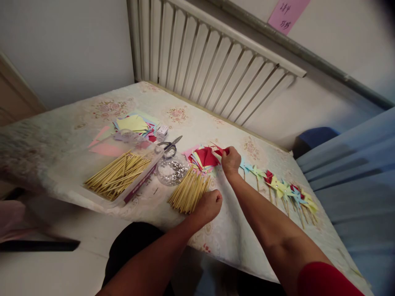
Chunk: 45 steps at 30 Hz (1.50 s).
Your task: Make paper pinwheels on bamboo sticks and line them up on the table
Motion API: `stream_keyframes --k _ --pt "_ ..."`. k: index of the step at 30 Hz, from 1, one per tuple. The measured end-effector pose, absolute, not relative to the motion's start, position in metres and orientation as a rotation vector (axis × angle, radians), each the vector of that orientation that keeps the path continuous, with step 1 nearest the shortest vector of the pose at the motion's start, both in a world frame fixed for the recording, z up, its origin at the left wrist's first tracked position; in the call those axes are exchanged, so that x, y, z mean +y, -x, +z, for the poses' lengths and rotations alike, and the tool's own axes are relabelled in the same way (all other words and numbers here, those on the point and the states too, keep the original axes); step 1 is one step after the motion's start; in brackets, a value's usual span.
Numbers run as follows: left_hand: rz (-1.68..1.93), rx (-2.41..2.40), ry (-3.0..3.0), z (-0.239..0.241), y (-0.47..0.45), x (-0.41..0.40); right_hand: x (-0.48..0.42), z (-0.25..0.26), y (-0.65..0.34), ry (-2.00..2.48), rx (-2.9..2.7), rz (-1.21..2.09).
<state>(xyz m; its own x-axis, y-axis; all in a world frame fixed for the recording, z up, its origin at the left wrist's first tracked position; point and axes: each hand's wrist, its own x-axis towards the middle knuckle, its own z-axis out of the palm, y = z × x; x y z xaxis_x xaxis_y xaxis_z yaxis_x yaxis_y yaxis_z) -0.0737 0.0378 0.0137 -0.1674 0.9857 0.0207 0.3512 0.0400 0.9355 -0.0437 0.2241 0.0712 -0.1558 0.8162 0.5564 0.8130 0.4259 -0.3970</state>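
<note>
My right hand (231,161) pinches a piece of red paper (219,149) just right of a pile of cut colored paper (203,159). Closed into a fist, my left hand (210,206) rests at the right side of a bundle of thin wooden sticks (189,191); whatever its fingers hold, if anything, is hidden. Left of the paper pile is a clear round dish (171,171) with many small shiny metal pieces. To the right of my right arm, several paper pinwheels on sticks (282,188) lie in a row, in red, yellow and blue.
A clear plastic box (157,158) of wooden sticks stands at the left of the table. Behind it are stacked colored papers (132,123), a small white box (162,131) and scissors (170,146). A radiator (200,61) runs along the wall; a blue curtain (354,181) hangs at right.
</note>
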Motion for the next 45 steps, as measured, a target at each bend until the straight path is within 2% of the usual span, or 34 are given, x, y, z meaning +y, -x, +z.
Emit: stream_keyframes --k 6,11,16,18,24,28,33,45 --pt "1.145 1.606 -1.373 0.012 0.073 0.038 0.233 0.077 0.046 1.599 -1.718 0.139" --pt "1.15 1.607 -1.383 0.013 0.072 0.038 0.228 0.076 0.047 1.425 -1.911 0.098" --pt "1.172 1.605 -1.373 0.012 0.073 0.038 0.228 0.081 0.048 1.473 -1.759 0.231" --pt "1.189 1.579 -1.315 0.011 0.074 0.04 0.227 0.084 0.045 1.451 -1.689 0.404" --pt "1.331 1.274 -0.754 0.022 0.08 0.044 0.19 0.093 0.016 1.127 -1.334 1.262" --pt "1.486 0.9 -0.424 0.036 0.087 0.043 0.154 0.101 -0.009 0.953 -1.174 1.525" --pt "1.6 0.579 -0.431 0.039 0.093 0.045 0.122 0.103 -0.033 0.926 -1.085 1.63" --pt "1.671 0.633 -0.47 0.034 0.089 0.051 0.086 0.079 -0.039 0.94 -1.005 1.704"
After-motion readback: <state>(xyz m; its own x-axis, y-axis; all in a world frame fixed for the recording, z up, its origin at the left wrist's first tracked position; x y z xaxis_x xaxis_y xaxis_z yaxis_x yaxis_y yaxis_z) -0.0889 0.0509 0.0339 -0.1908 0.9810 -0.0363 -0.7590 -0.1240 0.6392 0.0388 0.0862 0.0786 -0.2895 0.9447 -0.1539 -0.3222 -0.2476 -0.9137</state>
